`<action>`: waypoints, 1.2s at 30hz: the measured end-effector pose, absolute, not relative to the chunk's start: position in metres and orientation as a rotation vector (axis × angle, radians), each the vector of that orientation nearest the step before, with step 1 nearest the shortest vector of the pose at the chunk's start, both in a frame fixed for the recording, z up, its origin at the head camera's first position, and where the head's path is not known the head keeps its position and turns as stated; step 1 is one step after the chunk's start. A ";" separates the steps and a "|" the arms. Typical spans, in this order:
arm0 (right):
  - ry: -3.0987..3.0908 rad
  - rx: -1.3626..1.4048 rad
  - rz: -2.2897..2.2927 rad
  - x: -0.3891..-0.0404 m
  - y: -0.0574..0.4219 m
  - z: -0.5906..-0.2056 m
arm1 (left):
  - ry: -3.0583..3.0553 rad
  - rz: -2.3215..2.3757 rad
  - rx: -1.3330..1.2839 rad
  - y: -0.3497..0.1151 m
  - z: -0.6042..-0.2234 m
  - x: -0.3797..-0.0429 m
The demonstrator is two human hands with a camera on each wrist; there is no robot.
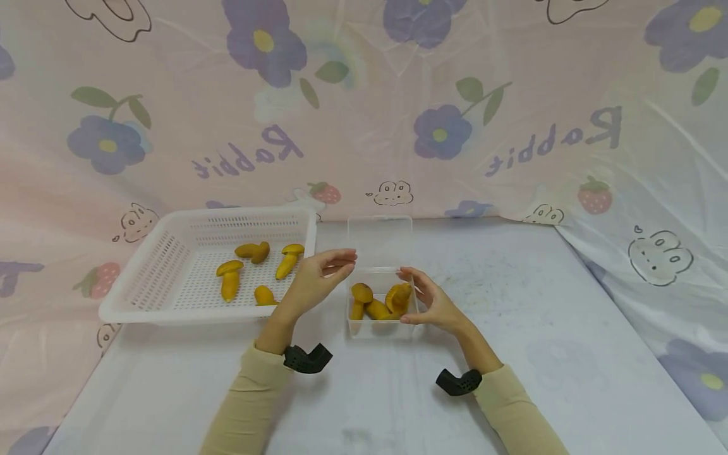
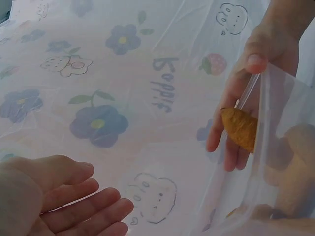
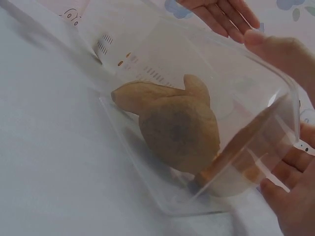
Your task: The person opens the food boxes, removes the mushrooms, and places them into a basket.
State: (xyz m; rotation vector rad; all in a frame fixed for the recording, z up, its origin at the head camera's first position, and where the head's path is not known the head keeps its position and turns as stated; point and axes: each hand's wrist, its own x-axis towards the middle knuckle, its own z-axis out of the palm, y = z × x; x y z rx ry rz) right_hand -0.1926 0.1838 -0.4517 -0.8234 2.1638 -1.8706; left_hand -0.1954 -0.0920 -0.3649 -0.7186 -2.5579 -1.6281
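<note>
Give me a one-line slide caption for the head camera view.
The right hand holds a clear box of yellow mushrooms while the left hand hovers near a white basket holding more.

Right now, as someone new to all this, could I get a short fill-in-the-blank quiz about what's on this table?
In the head view, the basket stands to the ____ of the clear box.
The box's lid is ____ rather than closed.
The number of mushroom-shaped pieces showing in the basket is ____.
While the right grip holds the box's side, the left grip holds ____.
Missing words: left; open; four; nothing.
</note>
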 end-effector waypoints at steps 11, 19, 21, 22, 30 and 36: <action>2.152 -0.820 -1.875 -0.192 0.184 -0.453 | -2.553 -1.705 -0.808 -0.069 -0.384 -0.197; 2.167 -0.820 -1.868 -0.192 0.185 -0.456 | -2.632 -1.762 -0.843 -0.053 -0.394 -0.196; 2.169 -0.822 -1.866 -0.192 0.185 -0.455 | -2.635 -1.770 -0.856 -0.051 -0.396 -0.197; 2.169 -0.824 -1.865 -0.192 0.185 -0.455 | -2.638 -1.772 -0.857 -0.049 -0.397 -0.197; 2.167 -0.806 -1.859 -0.192 0.185 -0.454 | -2.671 -1.712 -0.877 -0.032 -0.401 -0.196; 2.178 -0.785 -1.846 -0.192 0.185 -0.455 | -2.678 -1.631 -0.928 -0.021 -0.404 -0.198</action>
